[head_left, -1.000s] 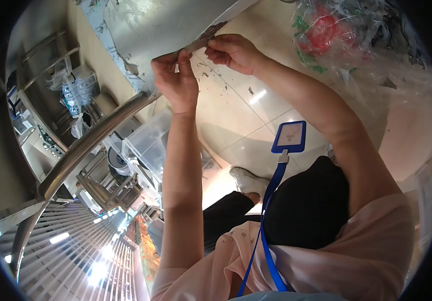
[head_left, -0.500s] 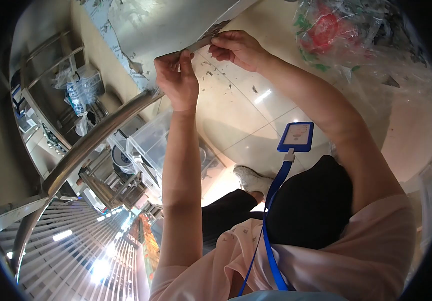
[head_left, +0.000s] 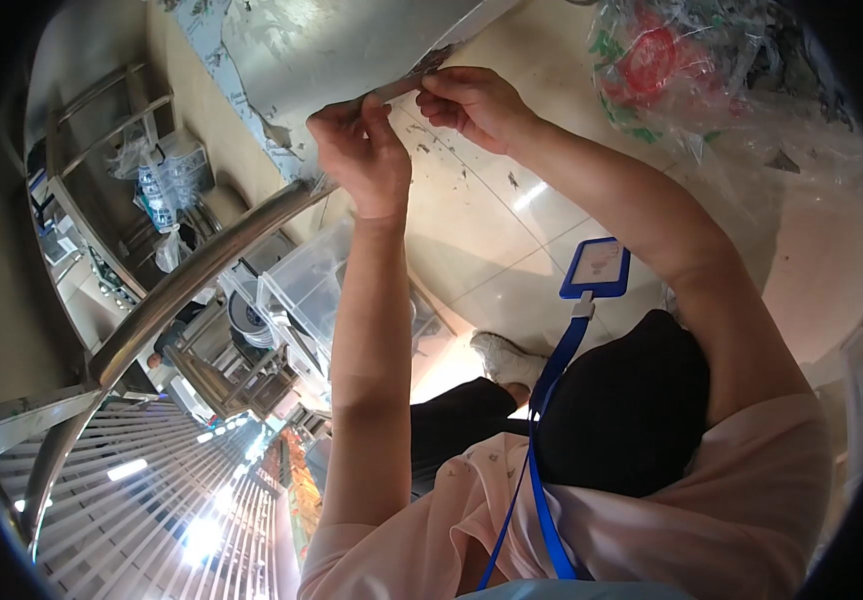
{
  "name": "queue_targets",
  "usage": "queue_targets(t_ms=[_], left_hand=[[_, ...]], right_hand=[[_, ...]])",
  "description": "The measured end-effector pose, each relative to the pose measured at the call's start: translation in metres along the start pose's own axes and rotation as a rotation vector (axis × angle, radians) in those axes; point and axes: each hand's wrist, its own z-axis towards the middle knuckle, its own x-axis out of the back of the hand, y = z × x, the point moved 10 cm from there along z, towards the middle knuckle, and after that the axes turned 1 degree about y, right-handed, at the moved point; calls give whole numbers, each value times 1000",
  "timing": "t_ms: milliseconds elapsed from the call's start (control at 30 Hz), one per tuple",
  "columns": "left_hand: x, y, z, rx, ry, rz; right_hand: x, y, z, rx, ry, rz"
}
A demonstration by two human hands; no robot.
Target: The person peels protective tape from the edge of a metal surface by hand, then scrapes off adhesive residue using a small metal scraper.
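Observation:
At the edge of a grey metal surface (head_left: 336, 60), both hands pinch a thin greyish strip (head_left: 401, 89) that runs between them. My left hand (head_left: 363, 150) has its thumb and fingers pressed together on the strip's left part. On the strip's right end, my right hand (head_left: 466, 105) closes thumb against fingers. Torn pale-blue film (head_left: 236, 90) clings to the surface's left side. Dark residue marks the edge just above my right hand. Where exactly the strip meets the edge is hidden by my fingers.
A curved metal rail (head_left: 191, 265) lies left of my left arm, with clear plastic bins (head_left: 306, 280) beside it. Small dark scraps dot the tiled floor (head_left: 491, 230). Clear plastic wrapping (head_left: 691, 80) lies at upper right. A blue badge (head_left: 596, 268) hangs on a lanyard.
The view has shifted slightly, and the badge has swung a little to the right. My left wrist has moved slightly right. Both hands keep their pinch on the strip.

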Motion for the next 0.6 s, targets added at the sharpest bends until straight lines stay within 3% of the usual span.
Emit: queue_targets(t_ms=[233, 500, 600], left_hand=[[1, -1, -2, -3, 15, 137], [6, -1, -7, 88, 65, 174], [10, -7, -10, 11, 102, 288]], right_hand=[[-4, -3, -1, 10, -83, 47], [-2, 4, -2, 8, -26, 47], [2, 9, -1, -26, 33, 40]])
